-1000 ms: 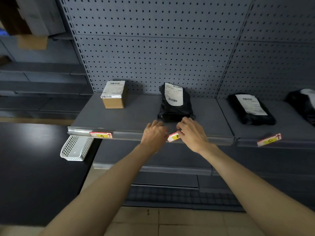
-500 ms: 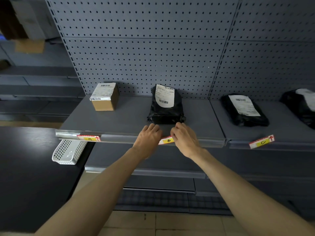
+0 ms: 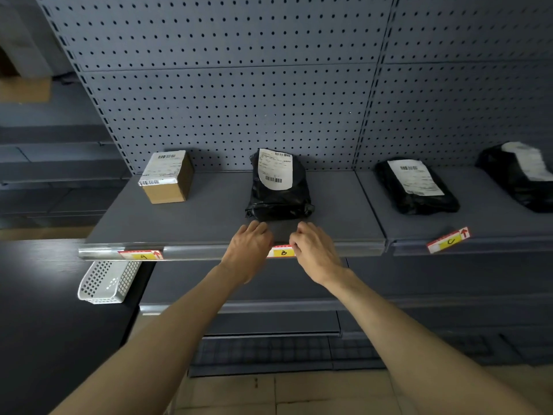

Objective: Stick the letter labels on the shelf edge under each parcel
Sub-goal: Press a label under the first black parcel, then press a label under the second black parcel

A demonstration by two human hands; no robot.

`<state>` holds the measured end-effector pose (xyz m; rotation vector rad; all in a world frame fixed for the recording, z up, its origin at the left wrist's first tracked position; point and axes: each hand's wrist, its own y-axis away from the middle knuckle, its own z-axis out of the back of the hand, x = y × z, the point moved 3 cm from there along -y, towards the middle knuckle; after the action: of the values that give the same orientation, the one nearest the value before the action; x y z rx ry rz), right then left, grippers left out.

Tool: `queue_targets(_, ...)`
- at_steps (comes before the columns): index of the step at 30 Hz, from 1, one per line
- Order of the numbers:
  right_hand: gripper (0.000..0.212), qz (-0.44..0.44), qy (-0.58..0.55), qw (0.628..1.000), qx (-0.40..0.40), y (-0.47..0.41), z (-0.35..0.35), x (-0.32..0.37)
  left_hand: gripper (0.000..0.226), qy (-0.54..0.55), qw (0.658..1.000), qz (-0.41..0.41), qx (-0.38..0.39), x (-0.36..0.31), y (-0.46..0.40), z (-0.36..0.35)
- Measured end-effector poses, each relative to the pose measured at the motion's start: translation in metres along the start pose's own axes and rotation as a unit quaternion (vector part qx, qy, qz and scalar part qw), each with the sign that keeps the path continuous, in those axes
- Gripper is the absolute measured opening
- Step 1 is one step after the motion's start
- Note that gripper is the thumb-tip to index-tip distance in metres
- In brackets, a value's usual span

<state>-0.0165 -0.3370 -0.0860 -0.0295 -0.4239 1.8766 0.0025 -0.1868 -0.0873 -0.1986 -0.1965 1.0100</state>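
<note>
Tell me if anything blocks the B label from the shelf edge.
Nothing visible does. The B label already lies on the shelf edge under the black parcel, with the left hand and right hand at its ends.

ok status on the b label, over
Both hands, left and right, pressing the red-and-yellow B label onto the grey shelf edge. Nothing in the way.
</note>
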Motion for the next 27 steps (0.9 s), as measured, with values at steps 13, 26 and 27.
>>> queue_targets(13, 0.032, -0.056, 0.034, 0.998, 0.005, 0.034, 0.080, -0.088, 0.015, 0.114, 0.992, 0.012, -0.050, -0.069, -0.045, 0.037)
queue_targets(26, 0.025, -0.080, 0.046, 0.996, 0.005, 0.115, 0.151, -0.274, 0.015, 0.138, 0.989, 0.038, -0.037, -0.265, -0.131, 0.032)
queue_targets(27, 0.024, -0.079, 0.045, 0.996, 0.007, 0.119, 0.152, -0.283, 0.014, 0.136, 0.989, 0.043, -0.035, -0.275, -0.135, 0.029)
